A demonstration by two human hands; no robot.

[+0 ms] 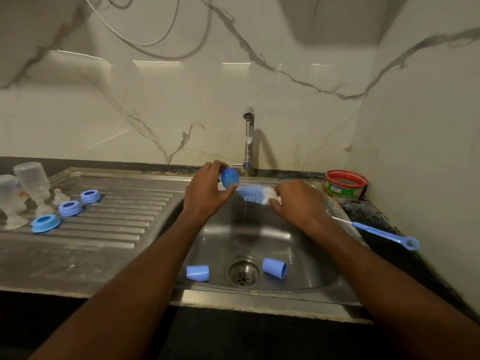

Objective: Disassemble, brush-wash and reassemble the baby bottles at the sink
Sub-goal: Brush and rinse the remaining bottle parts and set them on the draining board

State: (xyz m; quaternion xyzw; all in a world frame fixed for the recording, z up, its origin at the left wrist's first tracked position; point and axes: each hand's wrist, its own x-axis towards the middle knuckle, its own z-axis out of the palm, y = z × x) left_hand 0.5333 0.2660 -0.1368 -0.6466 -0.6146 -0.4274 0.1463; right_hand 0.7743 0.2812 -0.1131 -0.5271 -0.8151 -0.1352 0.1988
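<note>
Under the tap (248,137), just left of the thin running stream, a blue bottle cap (229,177) is gripped in the curled fingers and thumb of the left hand (205,189). Just right of the stream, the bottle brush (253,194) is clasped by the right hand (298,201), its blue-and-white bristles pointed at the cap's mouth and wetted by the water.

The step in hand is judged to be brush-washing of this cap. For a good result, the cap's open end should be turned squarely toward the bristles, the brush inserted fully and rotated, and the cap kept in the stream so that residue is flushed down.

Below the tap, in the sink (298,255), two more blue caps (198,273) (274,267) lie on their sides either side of the drain (242,271); these are judged still to be washed. Right of the tap, a thin blue nipple brush (381,233) lies on the counter near a red tub (346,183). Well left of the tap, on the drainboard (117,224), three blue collar rings (69,207), clear nipples (60,196) and inverted bottles (31,181) are set out.
</note>
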